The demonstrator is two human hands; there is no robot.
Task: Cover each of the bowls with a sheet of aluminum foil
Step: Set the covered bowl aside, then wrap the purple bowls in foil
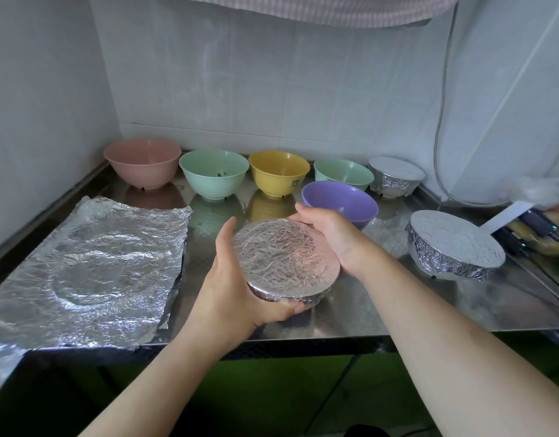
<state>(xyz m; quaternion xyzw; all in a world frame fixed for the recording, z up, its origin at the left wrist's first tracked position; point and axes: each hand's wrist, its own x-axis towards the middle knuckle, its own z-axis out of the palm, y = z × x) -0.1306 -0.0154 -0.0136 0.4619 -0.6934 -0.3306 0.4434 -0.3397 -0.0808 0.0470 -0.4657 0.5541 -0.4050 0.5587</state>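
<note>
White tiled walls close in a corner around a shiny steel worktop [382, 310]. Along the back stand a pink bowl [142, 162], a green bowl [213, 173], a yellow bowl [278, 172] and a second green bowl [343, 174], all uncovered, with a purple bowl [339, 201] just in front of the last one, also uncovered. At the right end of the row sits a foil-covered bowl [395, 176], and nearer on the right another covered bowl [454, 244] rests on the worktop. A stack of crinkled foil sheets [89, 269] lies flat on the left side, reaching the front edge.

Near the middle, both hands hold a third bowl wrapped in foil [286, 258], tilted slightly with its foil top facing the camera. The left hand [237, 285] curls round its near left side, thumb up along the rim and fingers tucked under the bottom edge. The right hand [330, 234] cups the far right side, fingers wrapped over the rim. Whether the bowl touches the worktop cannot be told.

Black cables and chargers [536, 228] lie at the far right edge.
</note>
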